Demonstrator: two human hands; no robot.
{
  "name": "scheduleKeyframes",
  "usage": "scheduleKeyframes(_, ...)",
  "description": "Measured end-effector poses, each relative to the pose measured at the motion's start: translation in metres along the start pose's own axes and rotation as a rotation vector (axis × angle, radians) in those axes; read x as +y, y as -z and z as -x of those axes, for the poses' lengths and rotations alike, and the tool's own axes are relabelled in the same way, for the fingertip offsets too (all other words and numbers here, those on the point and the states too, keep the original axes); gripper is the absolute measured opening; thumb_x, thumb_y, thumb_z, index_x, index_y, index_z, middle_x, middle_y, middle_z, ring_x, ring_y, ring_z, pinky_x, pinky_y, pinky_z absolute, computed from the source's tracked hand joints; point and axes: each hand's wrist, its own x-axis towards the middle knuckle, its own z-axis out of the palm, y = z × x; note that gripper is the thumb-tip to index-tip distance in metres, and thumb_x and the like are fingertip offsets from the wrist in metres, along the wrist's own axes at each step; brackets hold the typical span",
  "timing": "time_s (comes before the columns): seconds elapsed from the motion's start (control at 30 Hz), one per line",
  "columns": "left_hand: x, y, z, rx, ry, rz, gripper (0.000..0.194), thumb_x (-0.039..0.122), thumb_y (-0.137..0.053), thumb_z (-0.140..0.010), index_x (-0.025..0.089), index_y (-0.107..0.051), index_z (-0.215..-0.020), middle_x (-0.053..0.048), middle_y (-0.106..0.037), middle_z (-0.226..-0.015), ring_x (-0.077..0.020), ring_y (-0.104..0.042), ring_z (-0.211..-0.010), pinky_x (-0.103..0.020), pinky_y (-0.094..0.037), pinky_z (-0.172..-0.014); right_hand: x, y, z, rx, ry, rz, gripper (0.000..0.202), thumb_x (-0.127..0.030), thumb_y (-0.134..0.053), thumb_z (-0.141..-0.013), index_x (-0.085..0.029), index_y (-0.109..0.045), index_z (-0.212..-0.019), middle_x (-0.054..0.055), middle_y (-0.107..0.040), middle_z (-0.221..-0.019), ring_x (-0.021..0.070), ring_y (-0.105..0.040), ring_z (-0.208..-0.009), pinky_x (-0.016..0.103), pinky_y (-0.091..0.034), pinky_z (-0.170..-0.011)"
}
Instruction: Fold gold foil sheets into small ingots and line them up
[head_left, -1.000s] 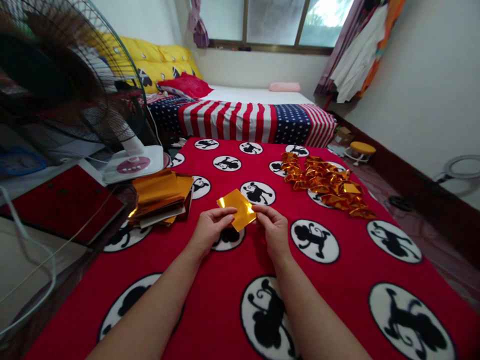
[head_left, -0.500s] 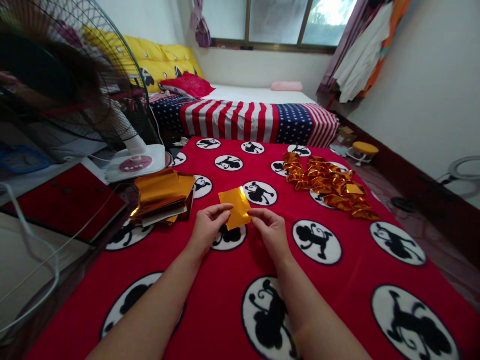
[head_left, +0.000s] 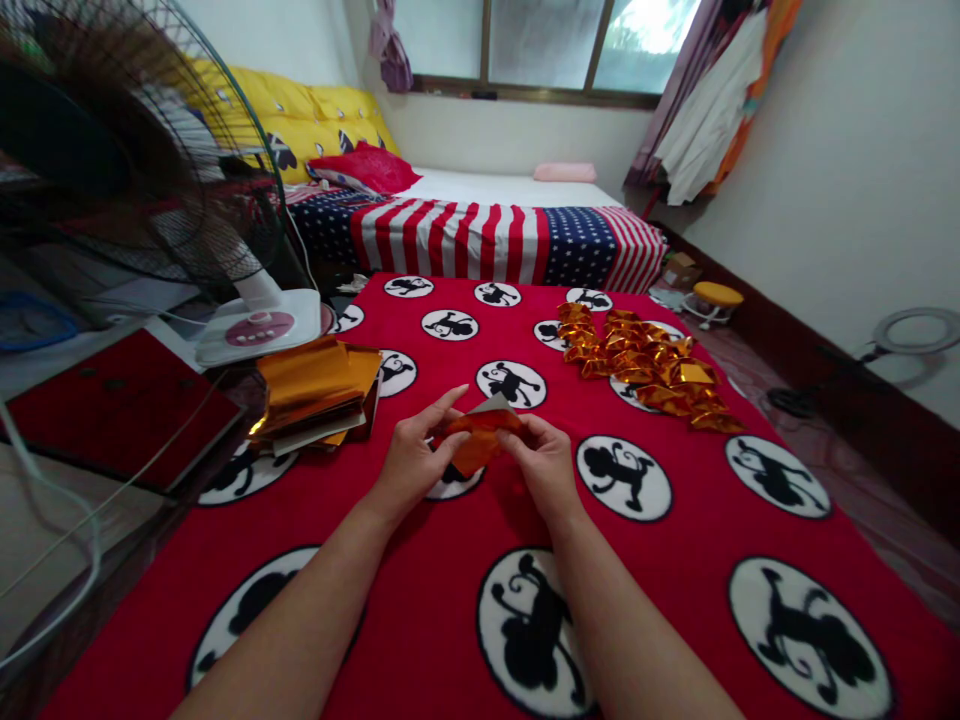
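Note:
A sheet of gold foil paper (head_left: pixel 480 446) is bent between my two hands, a pale grey corner of its back showing at the top. My left hand (head_left: pixel 420 450) pinches its left side with the thumb, while the index finger stretches upward. On the right side, my right hand (head_left: pixel 541 455) grips the paper between thumb and fingers. To the left lies a stack of gold foil paper (head_left: pixel 315 390). Rows of folded gold foil pieces (head_left: pixel 637 360) sit at the right of the red cloth with monkey prints (head_left: pixel 420 640).
An electric fan (head_left: pixel 259 320) with blurred blades stands at the left, near a dark red board (head_left: pixel 120 400) and a white cable (head_left: pixel 94 540). Beyond the red cloth is a bed (head_left: pixel 480 235). A yellow stool (head_left: pixel 716 295) stands on the floor at the right.
The foil sheet was flat and gold side up; now it is bent over, with part of its pale back visible. My hands have come closer together, and the view has shifted slightly.

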Motion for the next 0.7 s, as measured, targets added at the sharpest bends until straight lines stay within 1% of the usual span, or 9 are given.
scheduleKeyframes(0.03, 0.000, -0.001, 0.000, 0.023, 0.020, 0.017, 0.053, 0.023, -0.069, -0.078, 0.021, -0.060, -0.130, -0.004, -0.074, -0.099, -0.0157, -0.070, -0.085, -0.025, -0.055, -0.078, 0.000, 0.001, 0.001, 0.018, 0.002, -0.015, 0.014, -0.030, -0.072, -0.073, -0.019, -0.070, -0.080, 0.000, -0.068, -0.072, 0.0157, -0.062, -0.067, 0.026, -0.050, -0.065)
scheduleKeyframes(0.1, -0.002, -0.001, -0.001, 0.081, 0.053, 0.027, 0.033, 0.025, -0.072, -0.076, 0.017, -0.072, -0.108, -0.005, -0.076, -0.089, -0.0168, -0.071, -0.076, -0.025, -0.056, -0.070, 0.002, 0.004, 0.001, 0.056, 0.008, -0.043, 0.013, -0.030, -0.072, -0.073, -0.019, -0.071, -0.081, -0.001, -0.068, -0.071, 0.0151, -0.061, -0.067, 0.026, -0.049, -0.066)
scheduleKeyframes(0.17, -0.005, 0.001, -0.002, 0.133, 0.019, 0.003, 0.015, 0.026, -0.070, -0.078, 0.016, -0.077, -0.088, -0.005, -0.076, -0.080, -0.0168, -0.070, -0.071, -0.024, -0.055, -0.066, 0.006, 0.006, 0.001, 0.053, 0.017, -0.039, 0.014, -0.029, -0.072, -0.073, -0.019, -0.072, -0.084, -0.001, -0.070, -0.077, 0.0161, -0.063, -0.073, 0.027, -0.051, -0.069)
scheduleKeyframes(0.2, -0.007, 0.002, -0.002, 0.145, -0.031, -0.023, 0.013, 0.025, -0.069, -0.080, 0.017, -0.077, -0.086, -0.005, -0.076, -0.080, -0.0166, -0.070, -0.072, -0.025, -0.055, -0.067, 0.008, 0.007, 0.000, 0.045, 0.026, -0.026, 0.015, -0.030, -0.072, -0.074, -0.020, -0.072, -0.086, 0.001, -0.071, -0.082, 0.0173, -0.064, -0.078, 0.028, -0.051, -0.072)
scheduleKeyframes(0.33, -0.010, 0.010, -0.003, 0.127, -0.302, -0.222, 0.018, 0.020, -0.064, -0.086, 0.023, -0.076, -0.098, -0.005, -0.076, -0.094, -0.0165, -0.069, -0.087, -0.028, -0.054, -0.080, 0.014, 0.007, -0.004, 0.056, 0.088, -0.013, 0.033, -0.029, -0.072, -0.074, -0.021, -0.068, -0.106, 0.006, -0.069, -0.110, 0.0218, -0.065, -0.099, 0.032, -0.054, -0.082)
scheduleKeyframes(0.43, -0.011, 0.013, -0.003, 0.123, -0.421, -0.362, 0.023, 0.016, -0.059, -0.088, 0.025, -0.074, -0.103, -0.005, -0.074, -0.102, -0.0170, -0.067, -0.096, -0.032, -0.053, -0.087, 0.015, 0.008, -0.006, 0.122, 0.102, -0.051, 0.053, -0.026, -0.077, -0.068, -0.025, -0.058, -0.117, 0.009, -0.057, -0.132, 0.0216, -0.065, -0.103, 0.031, -0.057, -0.079)
scheduleKeyframes(0.5, -0.012, 0.013, -0.003, 0.121, -0.444, -0.404, 0.024, 0.014, -0.057, -0.089, 0.023, -0.073, -0.104, -0.006, -0.073, -0.104, -0.0171, -0.066, -0.098, -0.033, -0.054, -0.088, 0.015, 0.010, -0.005, 0.162, 0.117, -0.053, 0.046, -0.024, -0.078, -0.066, -0.024, -0.058, -0.108, 0.009, -0.048, -0.139, 0.0209, -0.066, -0.102, 0.031, -0.057, -0.078)
scheduleKeyframes(0.57, -0.014, 0.011, -0.002, 0.106, -0.427, -0.416, 0.025, 0.011, -0.056, -0.087, 0.021, -0.073, -0.103, -0.007, -0.072, -0.105, -0.0170, -0.066, -0.098, -0.032, -0.054, -0.088, 0.014, 0.013, -0.005, 0.166, 0.135, -0.010, 0.030, -0.022, -0.077, -0.067, -0.021, -0.061, -0.093, 0.008, -0.045, -0.139, 0.0202, -0.066, -0.101, 0.032, -0.057, -0.080)
scheduleKeyframes(0.7, -0.016, 0.009, -0.002, 0.062, -0.343, -0.385, 0.029, 0.006, -0.055, -0.083, 0.019, -0.072, -0.102, -0.007, -0.072, -0.103, -0.0171, -0.066, -0.098, -0.031, -0.054, -0.091, 0.009, 0.014, -0.002, 0.138, 0.156, 0.136, 0.013, -0.023, -0.072, -0.071, -0.020, -0.065, -0.081, 0.008, -0.050, -0.127, 0.0212, -0.062, -0.105, 0.031, -0.057, -0.079)
